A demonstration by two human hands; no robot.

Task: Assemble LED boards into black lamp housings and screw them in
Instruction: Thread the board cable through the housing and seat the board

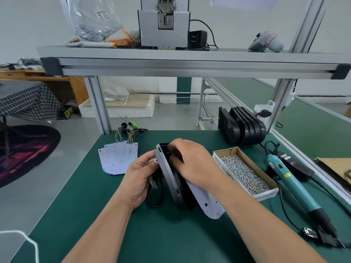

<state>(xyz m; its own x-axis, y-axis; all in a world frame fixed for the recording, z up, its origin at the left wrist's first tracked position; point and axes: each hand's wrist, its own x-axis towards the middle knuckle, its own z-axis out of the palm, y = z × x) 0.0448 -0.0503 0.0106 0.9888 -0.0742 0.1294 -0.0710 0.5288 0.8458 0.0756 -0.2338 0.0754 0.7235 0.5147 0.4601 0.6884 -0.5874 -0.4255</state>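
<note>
A black lamp housing (171,179) stands tilted on its edge at the middle of the green table. My left hand (141,179) grips its left side, next to a black cable loop (156,192). My right hand (191,164) reaches into the housing's upper opening with curled fingers; what they pinch is hidden. A white LED board (207,202) with red dots leans behind the housing under my right wrist. More LED boards (117,158) with yellow and blue wires lie stacked at the left.
An open cardboard box of screws (245,171) sits right of the housing. A teal electric screwdriver (292,183) lies at the far right. Several black housings (241,128) stand in a row at the back right. An aluminium shelf (190,63) hangs overhead.
</note>
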